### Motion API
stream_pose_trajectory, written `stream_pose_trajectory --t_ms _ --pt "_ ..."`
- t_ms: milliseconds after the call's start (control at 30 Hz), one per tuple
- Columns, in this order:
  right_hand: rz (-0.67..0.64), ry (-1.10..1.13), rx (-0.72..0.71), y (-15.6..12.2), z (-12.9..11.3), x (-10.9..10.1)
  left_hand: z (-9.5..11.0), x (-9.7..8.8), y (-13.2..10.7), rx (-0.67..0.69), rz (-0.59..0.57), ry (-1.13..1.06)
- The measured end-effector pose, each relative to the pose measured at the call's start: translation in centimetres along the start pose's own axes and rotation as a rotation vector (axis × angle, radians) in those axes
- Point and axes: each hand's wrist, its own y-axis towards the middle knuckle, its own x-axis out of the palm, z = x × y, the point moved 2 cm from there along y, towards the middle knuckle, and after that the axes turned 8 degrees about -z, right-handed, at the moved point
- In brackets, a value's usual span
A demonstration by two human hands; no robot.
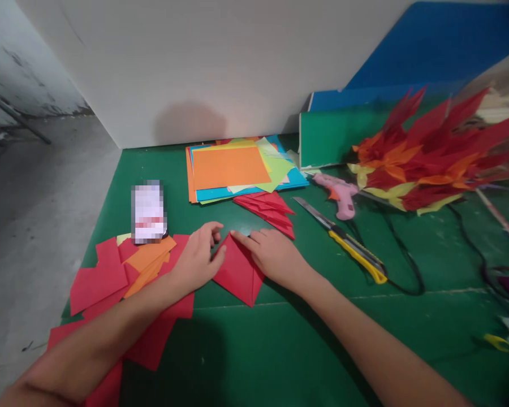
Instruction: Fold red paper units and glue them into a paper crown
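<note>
On one green table (280, 345), left of one yellow-handled metal cutter (359, 258), my left hand (200, 255) curves half-open at one folded red paper sheet (236, 273) whose tip my right hand (280, 255) touches, whether pinching I cannot tell.

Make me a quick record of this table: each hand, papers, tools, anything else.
Left hand: at the left edge of the folded red paper
Right hand: index finger at that paper's top corner
Papers: orange-topped stack; folded red pieces; loose red and orange sheets
Tools: pink glue gun; yellow utility knife
Other: phone, screen blurred; spiky red-orange paper arrangement
Surface: green table
</note>
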Motion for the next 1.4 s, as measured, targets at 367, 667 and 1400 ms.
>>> stream_pose_trajectory --t_ms 367,667,1400 --pt "-0.075 -0.049 0.163 -0.5 -0.7 -0.7 -1.4 -0.9 0.9 -0.111 0.125 -0.378" --pt "0.022 0.041 0.056 -0.7 -0.5 0.0 -1.8 -0.9 1.2 -0.136 0.109 -0.43" --pt "0.006 0.129 0.033 -0.5 -0.4 -0.1 -1.2 -1.3 1.0 0.414 -0.051 0.149"
